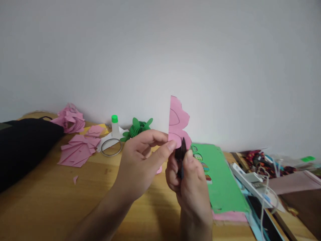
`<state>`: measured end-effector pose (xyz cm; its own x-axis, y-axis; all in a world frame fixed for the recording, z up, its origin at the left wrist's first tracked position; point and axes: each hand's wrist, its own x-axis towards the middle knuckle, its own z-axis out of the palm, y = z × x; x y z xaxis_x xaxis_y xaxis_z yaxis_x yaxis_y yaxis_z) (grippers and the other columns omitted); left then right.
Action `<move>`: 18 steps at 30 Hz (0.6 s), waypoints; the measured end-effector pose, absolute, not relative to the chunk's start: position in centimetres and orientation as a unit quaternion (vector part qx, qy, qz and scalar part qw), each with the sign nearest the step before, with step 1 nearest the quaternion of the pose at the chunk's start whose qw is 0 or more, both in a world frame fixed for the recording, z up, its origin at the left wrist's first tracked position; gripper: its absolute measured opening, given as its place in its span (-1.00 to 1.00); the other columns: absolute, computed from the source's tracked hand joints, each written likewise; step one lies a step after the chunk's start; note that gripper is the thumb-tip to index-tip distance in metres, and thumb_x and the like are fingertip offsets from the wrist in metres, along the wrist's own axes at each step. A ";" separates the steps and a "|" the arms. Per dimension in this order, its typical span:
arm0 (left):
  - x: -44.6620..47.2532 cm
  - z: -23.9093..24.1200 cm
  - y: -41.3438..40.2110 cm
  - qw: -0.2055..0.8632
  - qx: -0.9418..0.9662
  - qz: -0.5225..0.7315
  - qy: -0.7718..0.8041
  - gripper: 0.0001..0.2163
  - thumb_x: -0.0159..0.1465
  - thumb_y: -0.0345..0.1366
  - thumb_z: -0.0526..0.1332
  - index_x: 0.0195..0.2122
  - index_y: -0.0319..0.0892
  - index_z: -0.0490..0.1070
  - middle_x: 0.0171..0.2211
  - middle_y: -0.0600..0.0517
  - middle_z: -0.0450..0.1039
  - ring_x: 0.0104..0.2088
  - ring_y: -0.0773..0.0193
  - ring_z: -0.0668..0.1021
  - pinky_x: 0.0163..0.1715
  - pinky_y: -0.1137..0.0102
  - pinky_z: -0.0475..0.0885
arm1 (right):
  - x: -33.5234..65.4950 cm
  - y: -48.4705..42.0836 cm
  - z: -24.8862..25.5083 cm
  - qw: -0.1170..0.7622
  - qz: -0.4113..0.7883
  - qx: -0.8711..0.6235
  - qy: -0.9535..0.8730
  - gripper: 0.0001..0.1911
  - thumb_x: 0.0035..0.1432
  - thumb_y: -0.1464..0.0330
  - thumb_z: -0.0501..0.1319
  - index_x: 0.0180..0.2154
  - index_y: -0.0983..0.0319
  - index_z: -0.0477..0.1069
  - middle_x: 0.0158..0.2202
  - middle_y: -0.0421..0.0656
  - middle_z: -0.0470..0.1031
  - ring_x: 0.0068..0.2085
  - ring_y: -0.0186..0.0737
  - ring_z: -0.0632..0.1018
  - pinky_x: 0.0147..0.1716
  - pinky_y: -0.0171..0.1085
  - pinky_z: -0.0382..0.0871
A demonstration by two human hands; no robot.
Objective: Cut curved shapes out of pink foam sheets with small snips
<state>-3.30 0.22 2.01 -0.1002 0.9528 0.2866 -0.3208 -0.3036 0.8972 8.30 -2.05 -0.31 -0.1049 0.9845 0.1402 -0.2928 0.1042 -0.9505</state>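
Observation:
Between the thumb and fingers of my left hand (144, 164) is a folded piece of pink paper (176, 118), held upright. Its right edge is cut in scallops, its left edge is straight, and curved dark lines are drawn on it. My right hand (190, 177) is wrapped round black scissors (182, 150), whose blades point up at the lower part of the paper. The handles are mostly hidden by my fingers. Behind my hands, a small pink paper piece (159, 170) partly shows on the table.
Pink paper pieces (77, 150), a glue stick (114, 125), a ring (111, 147) and a green paper figure (140, 127) lie at the back left. Right are a green sheet (220, 180), a power strip (250, 184) and a phone (263, 214). Black fabric (27, 147) lies far left.

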 end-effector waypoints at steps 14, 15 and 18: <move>-3.3 2.1 0.1 0.505 0.444 0.669 0.316 -0.92 0.16 -0.30 0.36 -0.46 -0.10 0.55 -0.47 0.05 0.59 -0.53 0.36 0.54 -0.81 0.63 0.22 | 8.2 -2.1 -0.4 0.566 0.577 -0.344 -0.477 -0.53 0.32 0.01 0.11 -0.48 0.22 0.30 -0.68 -0.39 0.03 -0.67 -0.47 -0.02 -0.72 -0.45 -0.12; -3.3 2.0 0.2 0.501 0.444 0.672 0.315 -0.92 0.17 -0.31 0.36 -0.46 -0.11 0.55 -0.47 0.05 0.59 -0.53 0.36 0.54 -0.77 0.61 0.28 | 8.2 -2.1 -0.3 0.566 0.579 -0.343 -0.476 -0.53 0.32 0.02 0.11 -0.48 0.22 0.30 -0.68 -0.39 0.03 -0.67 -0.48 -0.02 -0.72 -0.45 -0.12; -3.3 1.9 0.3 0.502 0.442 0.677 0.308 -0.92 0.18 -0.32 0.35 -0.46 -0.14 0.54 -0.47 0.06 0.57 -0.57 0.40 0.50 -0.66 0.55 0.38 | 8.1 -2.1 -0.3 0.566 0.585 -0.338 -0.473 -0.53 0.32 0.02 0.12 -0.48 0.23 0.30 -0.68 -0.39 0.04 -0.67 -0.48 -0.02 -0.72 -0.45 -0.12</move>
